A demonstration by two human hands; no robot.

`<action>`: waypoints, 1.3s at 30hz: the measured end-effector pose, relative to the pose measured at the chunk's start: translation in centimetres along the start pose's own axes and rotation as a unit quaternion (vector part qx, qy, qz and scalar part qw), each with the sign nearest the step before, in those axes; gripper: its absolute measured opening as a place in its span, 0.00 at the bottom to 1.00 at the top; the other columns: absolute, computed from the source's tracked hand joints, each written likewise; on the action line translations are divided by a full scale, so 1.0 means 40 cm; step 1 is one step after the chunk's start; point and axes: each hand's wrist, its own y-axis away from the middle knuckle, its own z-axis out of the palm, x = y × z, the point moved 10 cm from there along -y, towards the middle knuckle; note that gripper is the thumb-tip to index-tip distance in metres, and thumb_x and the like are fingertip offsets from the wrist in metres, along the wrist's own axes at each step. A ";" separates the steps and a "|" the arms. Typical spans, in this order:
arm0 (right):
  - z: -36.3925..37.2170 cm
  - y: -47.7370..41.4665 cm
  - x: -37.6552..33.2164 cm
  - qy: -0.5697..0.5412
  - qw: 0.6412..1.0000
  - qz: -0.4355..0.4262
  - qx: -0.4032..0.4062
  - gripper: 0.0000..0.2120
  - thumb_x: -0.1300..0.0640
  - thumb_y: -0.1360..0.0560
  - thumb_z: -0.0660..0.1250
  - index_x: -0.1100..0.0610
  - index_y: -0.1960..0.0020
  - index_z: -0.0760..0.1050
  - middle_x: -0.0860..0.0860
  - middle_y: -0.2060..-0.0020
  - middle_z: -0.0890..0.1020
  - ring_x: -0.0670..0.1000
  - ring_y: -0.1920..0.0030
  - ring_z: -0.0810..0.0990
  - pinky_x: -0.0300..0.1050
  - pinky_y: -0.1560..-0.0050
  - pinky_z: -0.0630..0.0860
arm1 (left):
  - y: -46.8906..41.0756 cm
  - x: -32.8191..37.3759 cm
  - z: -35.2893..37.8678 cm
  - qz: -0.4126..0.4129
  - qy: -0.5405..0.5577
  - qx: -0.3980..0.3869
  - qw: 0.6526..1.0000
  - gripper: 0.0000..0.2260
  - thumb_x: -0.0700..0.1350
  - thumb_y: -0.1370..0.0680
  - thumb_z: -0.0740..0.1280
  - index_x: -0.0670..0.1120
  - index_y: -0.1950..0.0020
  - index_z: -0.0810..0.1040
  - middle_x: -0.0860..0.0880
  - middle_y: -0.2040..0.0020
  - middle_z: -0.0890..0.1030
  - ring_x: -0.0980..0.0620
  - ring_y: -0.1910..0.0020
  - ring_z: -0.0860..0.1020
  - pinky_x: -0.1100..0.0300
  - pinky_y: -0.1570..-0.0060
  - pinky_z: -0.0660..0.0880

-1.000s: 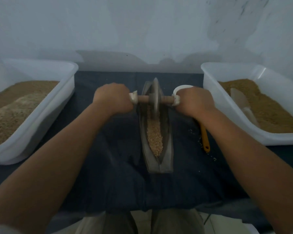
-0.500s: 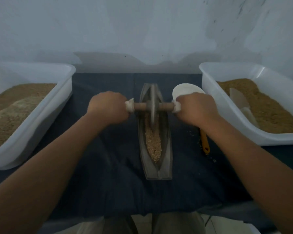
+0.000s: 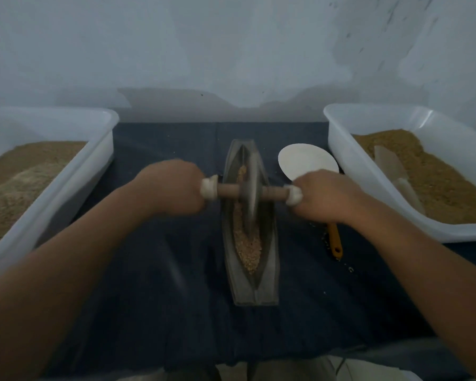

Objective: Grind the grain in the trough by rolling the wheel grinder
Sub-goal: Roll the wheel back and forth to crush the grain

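Note:
A long grey boat-shaped trough [image 3: 270, 270] lies lengthwise on the dark cloth in the middle. Tan grain [image 3: 249, 247] fills its groove. The wheel grinder [image 3: 250, 192], a grey disc on a wooden axle with white-wrapped ends, stands upright in the groove around the trough's middle. My left hand [image 3: 173, 188] grips the axle's left end and my right hand [image 3: 327, 196] grips its right end, both fists curled round the handles.
A white tub [image 3: 66, 182] of tan meal stands at the left. A second white tub [image 3: 341, 149] at the right holds brown meal and a pale scoop [image 3: 393, 171]. A white bowl [image 3: 305, 160] and an orange-handled tool [image 3: 335, 240] lie right of the trough, with stray grains nearby.
Both hands have pulled the wheel grinder back toward me along the trough, from its far end to about its middle. Grain now shows beyond the wheel.

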 end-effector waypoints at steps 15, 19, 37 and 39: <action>-0.037 0.030 -0.051 0.065 0.995 -0.076 0.017 0.15 0.40 0.26 0.64 0.46 0.67 0.74 0.45 0.72 0.77 0.42 0.71 0.76 0.41 0.71 0.64 | 0.101 -0.023 0.107 -0.001 0.099 -0.045 0.994 0.11 0.57 0.38 0.64 0.51 0.66 0.76 0.55 0.72 0.77 0.60 0.72 0.76 0.64 0.74 0.67; -0.090 -0.086 -0.032 0.102 0.987 -0.016 0.125 0.22 0.33 0.28 0.53 0.47 0.66 0.74 0.45 0.71 0.77 0.47 0.70 0.76 0.43 0.69 0.72 | -0.025 -0.056 0.018 -0.073 0.031 0.063 0.995 0.14 0.59 0.28 0.66 0.49 0.65 0.74 0.53 0.64 0.78 0.50 0.65 0.79 0.56 0.63 0.75; -0.084 -0.074 -0.015 0.084 0.990 0.032 0.112 0.16 0.40 0.26 0.60 0.48 0.65 0.75 0.46 0.69 0.78 0.49 0.68 0.77 0.45 0.68 0.72 | -0.056 -0.051 -0.031 -0.096 -0.009 0.100 0.990 0.13 0.59 0.27 0.67 0.51 0.64 0.76 0.53 0.65 0.78 0.49 0.66 0.78 0.55 0.63 0.77; -0.092 -0.118 -0.002 0.106 0.986 0.052 0.121 0.16 0.36 0.26 0.61 0.46 0.62 0.77 0.46 0.66 0.79 0.51 0.65 0.78 0.46 0.64 0.76 | -0.092 -0.056 -0.056 -0.114 -0.016 0.127 0.985 0.15 0.60 0.27 0.68 0.50 0.64 0.75 0.52 0.65 0.78 0.48 0.65 0.78 0.54 0.62 0.77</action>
